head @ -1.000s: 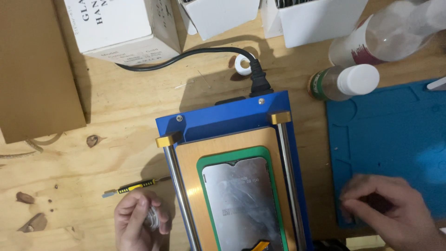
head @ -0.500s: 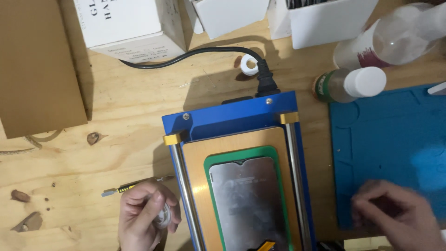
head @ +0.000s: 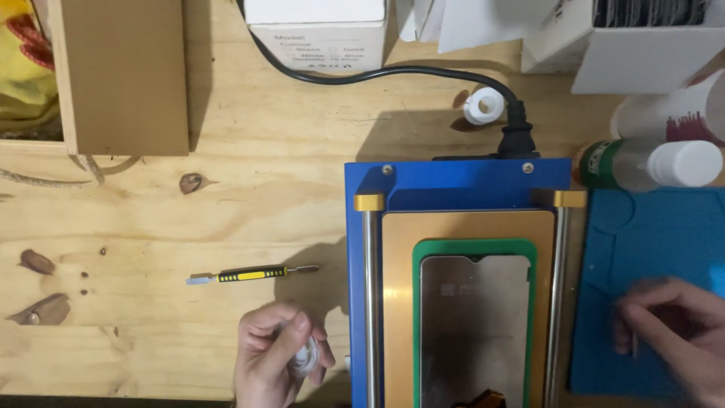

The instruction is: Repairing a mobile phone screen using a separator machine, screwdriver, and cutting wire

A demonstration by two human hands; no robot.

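So the pale knotty wooden tabletop (head: 226,204) fills pretty much the whole shot, and the biggest thing on it is the blue metal machine with the orange plate and two steel rails (head: 461,185), sitting toward the near edge, right of centre. On that plate there's a green rectangular frame (head: 474,248) with a phone screen panel (head: 474,317) lying flat inside it. Right beside the machine, against the right edge, is a blue rubber work mat (head: 657,234). Up in the far left corner is a plain brown wooden box (head: 124,75), and along the far edge a few white cardboard boxes (head: 317,34). A black power cable (head: 393,72) curves from there down to the back of the machine, with a small white plastic cap (head: 483,106) just next to the plug. A couple of clear plastic bottles with white caps (head: 664,159) lie near the far right corner. The right hand (head: 672,332) rests on the mat near the near edge; it's blurry, fingers curled in, and I can't tell if they're holding anything. The left hand (head: 276,355) is at the near edge just left of the machine, fingers closed around a small whitish roll-like thing (head: 306,355), hard to make out. A bit beyond it, apart from the hand, lies a thin yellow-and-black handled pry tool (head: 249,275).
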